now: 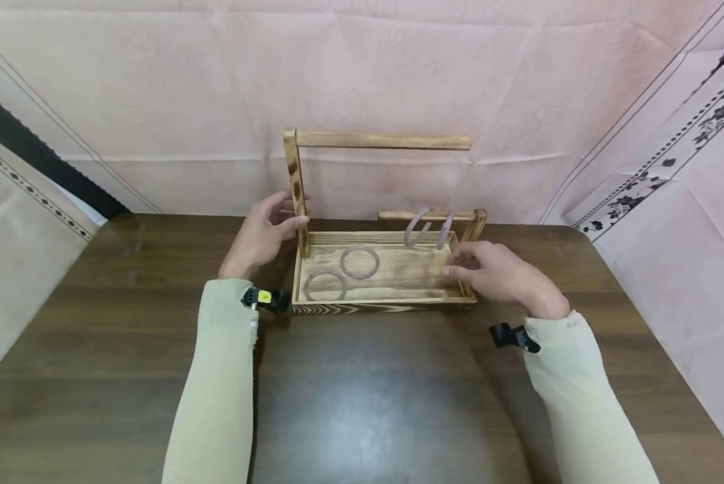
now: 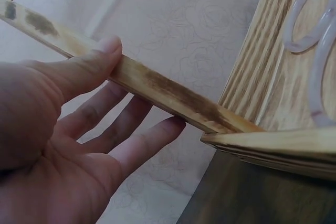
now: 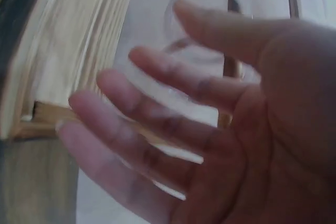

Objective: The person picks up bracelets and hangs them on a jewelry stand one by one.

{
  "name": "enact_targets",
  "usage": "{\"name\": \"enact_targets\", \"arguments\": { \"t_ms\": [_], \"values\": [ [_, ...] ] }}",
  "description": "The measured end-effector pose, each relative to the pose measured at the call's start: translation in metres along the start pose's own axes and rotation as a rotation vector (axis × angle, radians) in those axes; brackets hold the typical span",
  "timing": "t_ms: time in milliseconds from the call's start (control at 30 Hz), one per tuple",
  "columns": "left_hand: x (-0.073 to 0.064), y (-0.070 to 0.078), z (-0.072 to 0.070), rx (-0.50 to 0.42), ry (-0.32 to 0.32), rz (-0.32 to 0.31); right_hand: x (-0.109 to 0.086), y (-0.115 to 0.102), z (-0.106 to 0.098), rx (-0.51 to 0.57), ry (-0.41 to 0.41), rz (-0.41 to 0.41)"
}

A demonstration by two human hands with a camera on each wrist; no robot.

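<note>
A wooden bangle stand has a shallow tray (image 1: 380,308), a tall post (image 1: 295,175) at its left end and a shorter post (image 1: 474,228) at its right. My left hand (image 1: 259,235) grips the tall post, thumb on the near face and fingertips behind it. Two pale lilac bangles (image 1: 359,277) lie flat in the tray. Two more bangles (image 1: 446,230) hang on the short bar (image 1: 392,216). Beside the tray's right end, my right hand (image 1: 495,272) holds nothing; its fingers are loosely bent and spread in the right wrist view (image 3: 173,114).
A long bar (image 1: 382,140) runs rightward from the tall post's top. The stand is at the far side of a dark wooden table (image 1: 362,390), close to a pink cloth backdrop (image 1: 362,74). Black wrist cameras (image 1: 267,299) sit at both sleeves.
</note>
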State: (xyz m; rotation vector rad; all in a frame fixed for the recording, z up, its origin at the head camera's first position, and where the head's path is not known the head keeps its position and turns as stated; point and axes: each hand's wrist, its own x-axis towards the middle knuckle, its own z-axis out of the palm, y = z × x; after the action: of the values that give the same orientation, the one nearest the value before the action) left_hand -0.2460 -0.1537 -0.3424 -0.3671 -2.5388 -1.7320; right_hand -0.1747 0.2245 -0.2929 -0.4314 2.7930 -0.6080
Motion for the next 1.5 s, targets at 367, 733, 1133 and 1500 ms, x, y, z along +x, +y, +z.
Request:
{"name": "enact_targets", "arguments": {
  "t_ms": [367,733,1133,1500],
  "values": [
    [0.002,-0.001,-0.002,-0.022,-0.003,0.001,0.014,-0.028,0.014,-0.001,-0.103,-0.227],
    [-0.002,-0.011,-0.001,-0.032,0.002,-0.031,0.026,-0.047,0.035,-0.029,-0.130,-0.346],
    [-0.003,-0.008,-0.003,0.049,-0.026,-0.044,0.042,-0.068,0.040,-0.094,-0.112,-0.383],
    [-0.003,-0.004,-0.003,-0.010,-0.053,-0.038,0.066,-0.085,0.047,-0.134,-0.100,-0.388]
  ]
}}
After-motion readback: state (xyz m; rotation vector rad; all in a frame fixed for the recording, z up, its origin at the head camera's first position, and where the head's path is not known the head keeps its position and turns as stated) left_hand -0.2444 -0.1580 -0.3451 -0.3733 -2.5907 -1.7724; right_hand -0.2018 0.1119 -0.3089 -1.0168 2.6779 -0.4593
